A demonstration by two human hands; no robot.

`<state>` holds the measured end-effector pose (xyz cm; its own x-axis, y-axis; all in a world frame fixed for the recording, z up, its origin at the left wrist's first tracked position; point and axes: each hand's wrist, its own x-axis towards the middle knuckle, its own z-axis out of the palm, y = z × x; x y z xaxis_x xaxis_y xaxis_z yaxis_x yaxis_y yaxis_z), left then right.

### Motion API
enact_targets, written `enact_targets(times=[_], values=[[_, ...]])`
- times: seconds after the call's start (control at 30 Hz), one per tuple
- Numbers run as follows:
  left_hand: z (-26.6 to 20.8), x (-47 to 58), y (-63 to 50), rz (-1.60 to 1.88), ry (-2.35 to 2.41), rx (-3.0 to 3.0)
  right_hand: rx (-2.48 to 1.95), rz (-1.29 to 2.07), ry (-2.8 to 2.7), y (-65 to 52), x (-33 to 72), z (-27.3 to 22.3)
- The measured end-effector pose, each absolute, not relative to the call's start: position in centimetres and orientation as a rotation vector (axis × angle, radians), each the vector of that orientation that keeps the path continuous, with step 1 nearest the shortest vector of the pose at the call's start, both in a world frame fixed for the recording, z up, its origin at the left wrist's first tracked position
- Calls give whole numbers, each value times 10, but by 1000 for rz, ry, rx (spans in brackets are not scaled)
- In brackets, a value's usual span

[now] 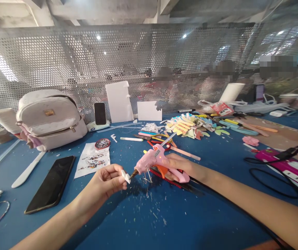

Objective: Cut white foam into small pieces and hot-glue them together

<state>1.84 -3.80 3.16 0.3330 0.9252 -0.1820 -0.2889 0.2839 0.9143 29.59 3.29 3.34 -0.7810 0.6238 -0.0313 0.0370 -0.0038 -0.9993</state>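
Between the thumb and fingers of my left hand (110, 180) is a small white piece (125, 176), perhaps folded paper or foam. My right hand (181, 165) is wrapped round the handle of a pink glue gun (149, 160), which has an orange trigger and a clear glue stick in its back. Its nozzle points left and down, at or very near the white piece; whether they touch I cannot tell. White scraps (155, 211) are strewn on the blue table (190, 222) below. Partly hidden behind the gun lie red-handled scissors (164, 145).
At left are a black phone (50, 184), a white plastic knife (29, 169) and a backpack (51, 119). Glitter lies on a paper sheet (80, 164). Behind are cut paper pieces (186, 125) and white boards (119, 101). A pink power strip (285, 166) with black cable is right.
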Motion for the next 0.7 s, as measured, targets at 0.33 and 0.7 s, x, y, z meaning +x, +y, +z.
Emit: enact_targets(times=[0.33, 0.7], values=[[36, 23, -39, 1015, 820, 848, -668, 1807, -1873, 33, 297, 30], [33, 24, -39, 990, 830, 857, -520, 1873, -1774, 31, 290, 32]])
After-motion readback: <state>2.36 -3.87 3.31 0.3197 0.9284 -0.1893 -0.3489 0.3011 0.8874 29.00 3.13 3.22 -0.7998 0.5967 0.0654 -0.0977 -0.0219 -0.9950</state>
